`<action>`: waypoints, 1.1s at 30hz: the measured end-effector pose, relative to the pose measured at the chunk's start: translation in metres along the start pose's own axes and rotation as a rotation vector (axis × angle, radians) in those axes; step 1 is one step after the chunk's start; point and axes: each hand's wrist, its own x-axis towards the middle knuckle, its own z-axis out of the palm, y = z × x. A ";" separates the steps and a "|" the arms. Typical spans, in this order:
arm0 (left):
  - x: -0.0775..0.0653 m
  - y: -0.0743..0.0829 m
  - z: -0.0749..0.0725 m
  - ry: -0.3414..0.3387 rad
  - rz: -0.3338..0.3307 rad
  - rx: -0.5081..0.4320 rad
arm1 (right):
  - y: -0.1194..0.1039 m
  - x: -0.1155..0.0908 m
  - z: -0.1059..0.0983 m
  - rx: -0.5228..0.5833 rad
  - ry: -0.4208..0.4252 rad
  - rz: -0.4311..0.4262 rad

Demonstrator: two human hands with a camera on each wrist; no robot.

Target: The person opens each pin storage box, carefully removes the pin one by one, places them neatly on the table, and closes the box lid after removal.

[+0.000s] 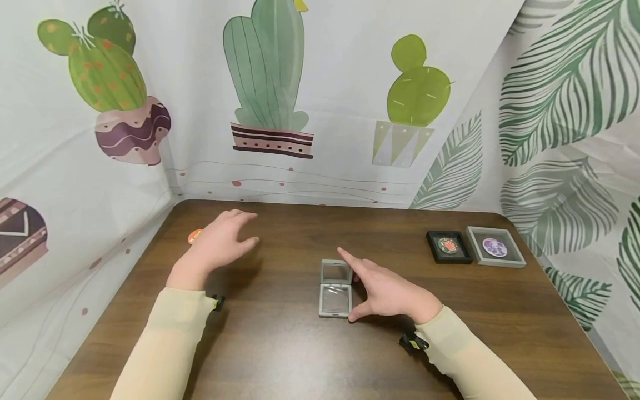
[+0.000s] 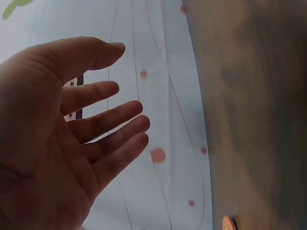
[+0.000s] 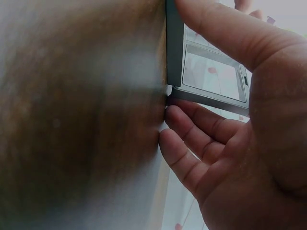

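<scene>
On a brown wooden table (image 1: 280,350), a small gray hinged case (image 1: 335,300) lay at center, its lid raised. A person's right hand (image 1: 389,290) spread loosely along its right edge without gripping; the empty left hand (image 1: 220,240) hovered, fingers relaxed, near an orange disc (image 1: 193,236).

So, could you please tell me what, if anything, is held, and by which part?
The left hand holds nothing. The right hand spans the right side of the grey hinged display case, thumb by its near corner; whether it grips is unclear.
</scene>
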 end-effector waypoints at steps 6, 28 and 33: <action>0.005 0.019 0.013 -0.054 0.074 -0.093 | 0.000 0.000 0.001 0.003 -0.003 -0.006; 0.003 0.074 0.029 -0.080 0.229 -0.132 | 0.001 0.000 0.000 0.009 -0.013 0.004; 0.001 0.082 0.030 -0.087 0.246 -0.135 | 0.001 0.000 0.000 0.004 -0.008 0.003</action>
